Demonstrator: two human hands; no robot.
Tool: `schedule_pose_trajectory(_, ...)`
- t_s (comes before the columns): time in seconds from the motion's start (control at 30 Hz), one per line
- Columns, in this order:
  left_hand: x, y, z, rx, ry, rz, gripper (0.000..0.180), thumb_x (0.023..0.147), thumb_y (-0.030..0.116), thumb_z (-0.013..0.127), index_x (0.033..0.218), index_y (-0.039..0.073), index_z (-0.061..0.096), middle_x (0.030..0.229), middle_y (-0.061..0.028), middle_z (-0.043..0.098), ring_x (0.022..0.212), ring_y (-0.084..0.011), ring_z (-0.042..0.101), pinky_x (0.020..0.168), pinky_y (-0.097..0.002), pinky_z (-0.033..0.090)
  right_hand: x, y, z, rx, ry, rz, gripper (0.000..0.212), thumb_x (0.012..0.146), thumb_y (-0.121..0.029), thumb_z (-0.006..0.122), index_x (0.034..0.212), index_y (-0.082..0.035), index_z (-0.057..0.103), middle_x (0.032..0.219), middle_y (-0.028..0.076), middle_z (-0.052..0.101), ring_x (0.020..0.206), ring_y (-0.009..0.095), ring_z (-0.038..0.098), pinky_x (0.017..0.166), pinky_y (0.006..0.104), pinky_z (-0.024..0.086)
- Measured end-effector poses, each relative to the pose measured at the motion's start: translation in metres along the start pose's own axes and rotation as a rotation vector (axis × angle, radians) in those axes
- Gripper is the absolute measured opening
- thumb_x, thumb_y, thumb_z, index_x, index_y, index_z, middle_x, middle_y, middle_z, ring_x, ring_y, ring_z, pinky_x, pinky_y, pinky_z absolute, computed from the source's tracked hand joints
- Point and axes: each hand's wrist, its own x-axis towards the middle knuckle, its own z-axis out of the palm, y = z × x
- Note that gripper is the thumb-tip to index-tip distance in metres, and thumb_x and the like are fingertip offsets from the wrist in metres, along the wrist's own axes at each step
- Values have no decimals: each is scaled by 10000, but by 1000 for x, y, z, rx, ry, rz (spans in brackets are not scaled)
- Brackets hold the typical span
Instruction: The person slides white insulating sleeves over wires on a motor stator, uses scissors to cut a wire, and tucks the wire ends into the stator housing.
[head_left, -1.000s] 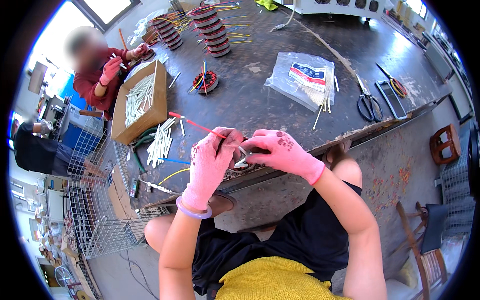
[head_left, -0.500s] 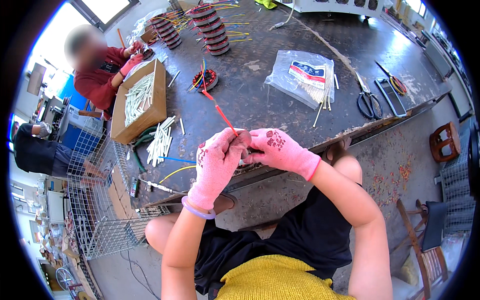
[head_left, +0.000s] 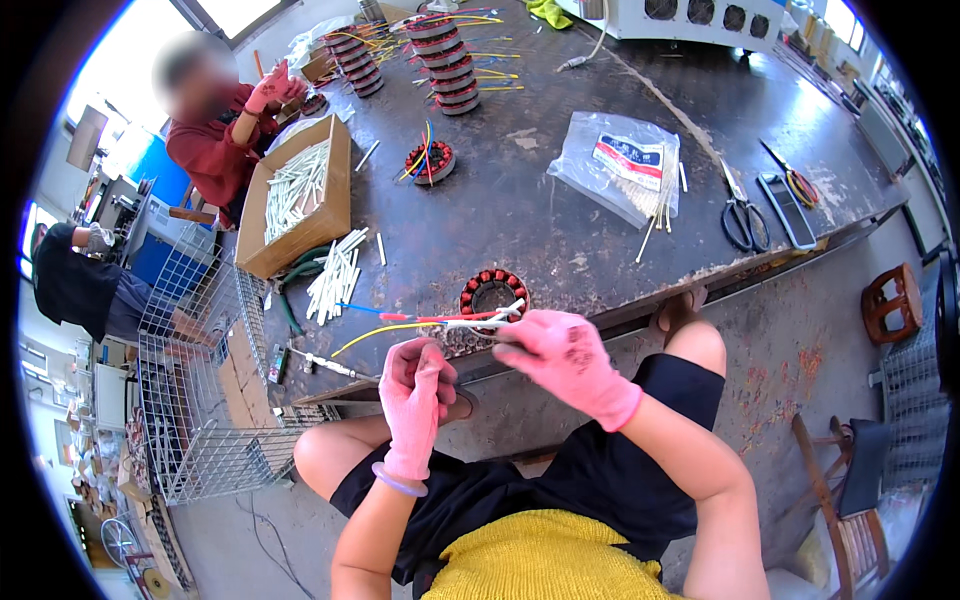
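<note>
At the table's near edge lies a motor stator ring with red windings. Its red wire, blue wire and yellow wire stretch out to the left. White sleeves cover the wires close to the ring. My right hand, in a pink glove, is at the ring's near right side, fingertips closed at the end of a white sleeve. Below the wires, my left hand, also gloved in pink, is raised with fingers curled together and apart from the ring; whatever they may hold is hidden.
Loose white tubes lie beside a cardboard box of more tubes. Another stator and stator stacks stand farther back. To the right are a bag of cable ties, scissors and a phone-like slab. A co-worker sits far left.
The stator ring and its white sleeves have come into view at the table edge. My hands have separated, the left lowering. The red wire has swung from upright to lying leftward.
</note>
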Motion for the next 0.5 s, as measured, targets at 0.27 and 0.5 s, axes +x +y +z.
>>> schedule_pose_trajectory(0.27,27,31,11,-71,25,-127,387,988,345,596,1232,44,600,693,5,586,467,-31,456,381,-170,297,27,-8,30,-335,-39,19,282,843,-298,699,1064,-137,631,850,45,607,758,234,663,661,381,518)
schedule_pose_trajectory(0.5,45,66,45,520,-269,287,167,918,185,608,940,38,684,697,-102,625,568,-214,608,556,-349,474,35,17,-5,78,-178,118,133,902,-208,615,943,-82,607,898,134,641,871,343,646,717,423,521)
